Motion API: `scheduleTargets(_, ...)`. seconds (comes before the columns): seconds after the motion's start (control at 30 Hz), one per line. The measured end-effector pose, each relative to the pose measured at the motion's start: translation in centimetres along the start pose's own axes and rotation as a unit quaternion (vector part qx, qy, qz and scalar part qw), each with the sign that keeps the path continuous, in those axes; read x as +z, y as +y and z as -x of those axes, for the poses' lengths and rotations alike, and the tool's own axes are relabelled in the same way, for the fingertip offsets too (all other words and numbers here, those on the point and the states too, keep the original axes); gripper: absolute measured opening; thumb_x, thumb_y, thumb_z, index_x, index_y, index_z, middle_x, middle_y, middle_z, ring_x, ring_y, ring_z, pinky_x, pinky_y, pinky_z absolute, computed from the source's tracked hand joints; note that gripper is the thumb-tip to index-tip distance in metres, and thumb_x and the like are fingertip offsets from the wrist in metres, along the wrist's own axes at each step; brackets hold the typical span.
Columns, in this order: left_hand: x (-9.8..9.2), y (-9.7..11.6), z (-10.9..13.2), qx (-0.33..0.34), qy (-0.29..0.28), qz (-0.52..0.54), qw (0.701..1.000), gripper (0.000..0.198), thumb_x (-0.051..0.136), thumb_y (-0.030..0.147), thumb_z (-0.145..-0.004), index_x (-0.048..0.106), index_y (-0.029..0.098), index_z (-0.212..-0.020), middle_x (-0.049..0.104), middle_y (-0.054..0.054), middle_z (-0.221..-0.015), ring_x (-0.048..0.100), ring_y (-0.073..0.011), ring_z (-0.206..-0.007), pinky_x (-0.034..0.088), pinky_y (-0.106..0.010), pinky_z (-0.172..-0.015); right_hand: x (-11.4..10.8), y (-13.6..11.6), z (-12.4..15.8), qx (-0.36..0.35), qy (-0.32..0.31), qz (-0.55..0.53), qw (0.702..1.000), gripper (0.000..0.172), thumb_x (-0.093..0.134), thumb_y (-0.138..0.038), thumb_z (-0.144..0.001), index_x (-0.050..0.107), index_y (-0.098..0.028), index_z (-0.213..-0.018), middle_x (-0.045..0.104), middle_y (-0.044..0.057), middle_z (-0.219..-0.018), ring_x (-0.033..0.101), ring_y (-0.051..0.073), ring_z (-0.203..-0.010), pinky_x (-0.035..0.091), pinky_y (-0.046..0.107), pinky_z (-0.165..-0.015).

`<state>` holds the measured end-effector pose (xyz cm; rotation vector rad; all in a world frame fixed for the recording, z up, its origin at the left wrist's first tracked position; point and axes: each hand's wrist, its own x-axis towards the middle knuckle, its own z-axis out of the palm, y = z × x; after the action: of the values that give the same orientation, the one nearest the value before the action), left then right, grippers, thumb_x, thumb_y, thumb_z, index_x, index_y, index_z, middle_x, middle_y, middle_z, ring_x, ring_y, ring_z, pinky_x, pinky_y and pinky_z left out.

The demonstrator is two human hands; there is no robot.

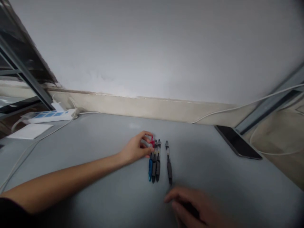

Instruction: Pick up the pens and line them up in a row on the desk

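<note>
Several pens lie side by side on the grey table, pointing away from me. My left hand [137, 147] pinches the red upper end of the leftmost pen [150, 169], which has a blue grip; the fingers hide part of its barrel. Right beside it rest two clear-barrelled pens with dark grips, a nearer dark pen [154, 171] and another dark pen [158, 169]. A separate dark-gripped pen [169, 171] lies a little apart to their right. Just below that pen's near end is my right hand [190, 202], blurred, its fingers curved and apart with nothing visible in them.
A black phone [237, 142] lies at the table's right edge. At the left are a white power strip [53, 115] with a plug in it, a white flat box [30, 131] and a trailing cable [45, 136]. A wall [152, 107] closes off the back.
</note>
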<state>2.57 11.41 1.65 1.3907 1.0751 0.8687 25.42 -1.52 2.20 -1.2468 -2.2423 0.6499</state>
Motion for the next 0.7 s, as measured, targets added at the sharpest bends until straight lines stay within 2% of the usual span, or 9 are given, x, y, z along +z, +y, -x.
scheduleTargets(0.07, 0.2, -0.1, -0.2, 0.003, 0.001, -0.010, 1.000, 0.044, 0.080, 0.012, -0.074, 0.061, 0.019, -0.114, 0.055, 0.001, -0.100, 0.060, -0.0073, -0.062, 0.059, -0.024, -0.055, -0.3, -0.2, -1.0, -0.057, 0.015, 0.056, 0.997, 0.020, 0.069, -0.031, -0.094, 0.080, -0.033, -0.111, 0.079, 0.003, -0.079, 0.076, 0.025, -0.076, 0.065, 0.031, -0.066)
scheduleTargets(0.17, 0.4, -0.1, 1.0, 0.005, -0.007, -0.019, 1.000, 0.041, 0.078, 0.015, -0.076, 0.061, 0.018, -0.114, 0.055, -0.001, -0.104, 0.060, -0.0081, -0.063, 0.059, -0.026, -0.056, -0.8, -0.2, -2.0, -0.132, 0.035, 0.140, 0.981, 0.023, 0.069, -0.027, -0.095, 0.079, -0.031, -0.116, 0.080, 0.006, -0.087, 0.076, 0.027, -0.083, 0.066, 0.035, -0.074)
scheduleTargets(0.27, 0.4, -0.2, 3.6, 0.036, -0.010, -0.024, 0.999, 0.032, 0.075, 0.020, -0.080, 0.063, 0.017, -0.109, 0.058, -0.003, -0.109, 0.060, -0.0082, -0.067, 0.057, -0.025, -0.063, -1.0, 0.5, -1.9, -0.154, 0.050, 0.180, 0.970, 0.026, 0.068, -0.021, -0.094, 0.077, -0.029, -0.118, 0.080, 0.007, -0.094, 0.076, 0.028, -0.088, 0.066, 0.038, -0.081)
scheduleTargets(0.37, 0.4, -0.7, 6.5, 0.036, -0.044, -0.067, 0.996, 0.024, 0.069, 0.022, -0.087, 0.064, 0.019, -0.110, 0.063, -0.002, -0.094, 0.062, -0.0138, -0.073, 0.055, -0.025, -0.065, -0.7, 1.3, -1.4, -0.162, 0.063, 0.202, 0.964, 0.030, 0.064, -0.012, -0.094, 0.076, -0.026, -0.117, 0.080, 0.008, -0.095, 0.075, 0.027, -0.089, 0.065, 0.040, -0.086)
scheduleTargets(0.43, 0.4, -1.2, 7.8, 0.093, -0.064, -0.138, 0.984, 0.021, 0.065, 0.021, -0.091, 0.065, 0.021, -0.111, 0.064, -0.001, -0.082, 0.063, -0.0161, -0.072, 0.053, -0.024, -0.062, -0.5, 1.8, -1.2, -0.175, 0.072, 0.216, 0.958, 0.033, 0.057, -0.004, -0.093, 0.076, -0.020, -0.114, 0.081, 0.010, -0.093, 0.075, 0.026, -0.085, 0.066, 0.040, -0.087)
scheduleTargets(0.57, 0.3, -1.7, 8.9, 0.245, -0.058, -0.238, 0.938, 0.024, 0.059, 0.009, -0.092, 0.066, 0.025, -0.108, 0.067, -0.002, -0.087, 0.066, -0.0164, -0.075, 0.054, -0.024, -0.069, -0.2, 2.5, -1.5, -0.219, 0.087, 0.247, 0.940, 0.035, 0.046, 0.002, -0.098, 0.076, -0.011, -0.109, 0.082, 0.013, -0.100, 0.076, 0.027, -0.090, 0.067, 0.040, -0.084)
scheduleTargets(0.7, 0.2, -1.3, 9.1, 0.297, -0.078, -0.251, 0.918, 0.029, 0.054, 0.005, -0.093, 0.065, 0.025, -0.112, 0.072, -0.005, -0.091, 0.070, -0.0175, -0.080, 0.057, -0.023, -0.073, 0.0, 3.1, -2.0, -0.247, 0.087, 0.279, 0.924, 0.026, 0.053, -0.006, -0.104, 0.078, -0.014, -0.106, 0.083, 0.013, -0.110, 0.076, 0.029, -0.096, 0.066, 0.041, -0.084)
